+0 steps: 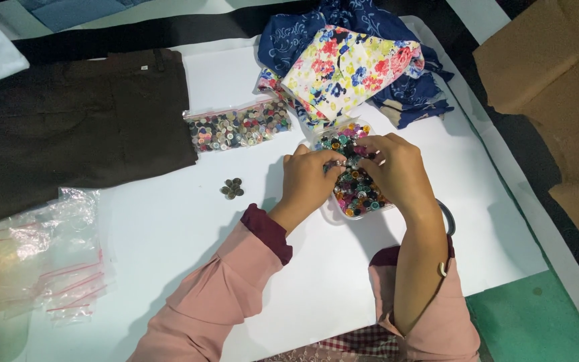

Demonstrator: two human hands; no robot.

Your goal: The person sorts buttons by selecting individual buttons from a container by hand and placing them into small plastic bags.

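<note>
So, biggest thing first: the white worktop (169, 221) has my dark brown trousers (68, 127) spread flat on the left side, I guess so the fabric stays easy to get at. Up top there's a heap of floral and blue patterned fabric (350, 67), just bunched up out of the way. Empty clear zip bags (48, 255) sit loose at the left edge, and a full zip bag of mixed buttons (239, 126) lies just beside the trousers.

Right in the middle is the clear tray of coloured buttons (353, 191), long axis running away from me and tilted a bit to the left, one end touching the fabric heap. Both my hands are over it: left hand (306, 177) and right hand (397, 171) with fingers curled in close together, digging in the pile. Can't tell if either has actually pinched a button.

Smallest: a little cluster of dark buttons (232, 188) set apart on the worktop, left of my left hand.
</note>
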